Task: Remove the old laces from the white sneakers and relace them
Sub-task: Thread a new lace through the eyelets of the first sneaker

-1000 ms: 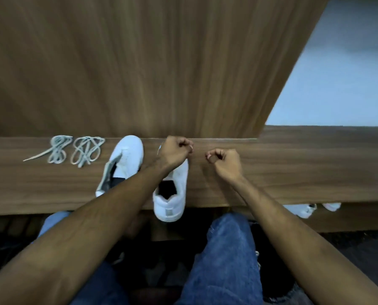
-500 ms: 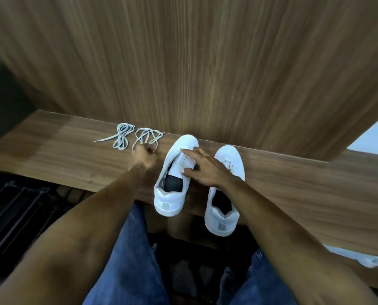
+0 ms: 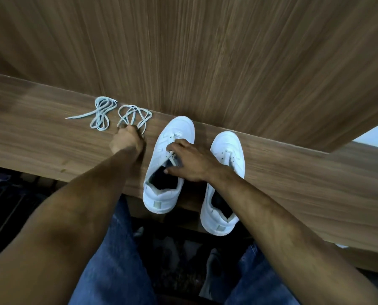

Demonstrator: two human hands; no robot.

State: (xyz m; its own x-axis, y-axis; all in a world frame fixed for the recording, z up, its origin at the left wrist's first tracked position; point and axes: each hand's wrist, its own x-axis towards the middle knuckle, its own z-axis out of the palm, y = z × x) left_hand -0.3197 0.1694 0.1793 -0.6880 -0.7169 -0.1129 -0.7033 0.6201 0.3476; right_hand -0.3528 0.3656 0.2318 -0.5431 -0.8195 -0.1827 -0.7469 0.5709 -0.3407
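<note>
Two white sneakers without laces stand side by side on a wooden ledge [image 3: 293,172], toes toward the back panel, heels hanging over the front edge. My right hand [image 3: 190,160] lies on the left sneaker [image 3: 177,130], its fingers curled over the tongue and its thumb at the opening. The right sneaker [image 3: 226,146] stands untouched beside my right wrist. To the left lie two pale lace bundles. My left hand [image 3: 126,140] grips the near end of the right lace bundle [image 3: 135,113]. The left lace bundle [image 3: 101,114] lies loose, one end trailing left.
A tall wooden panel [image 3: 205,51] rises right behind the ledge. My knees in blue jeans [image 3: 115,260] are below the front edge, over a dark floor. A dark slatted rack [image 3: 5,194] is at lower left. A bit of white [image 3: 340,246] shows under the ledge at right.
Both hands left the spot above the right sneaker. My left hand reached the right lace bundle and closed on it. My right hand settled on the left sneaker and curled over its tongue.
</note>
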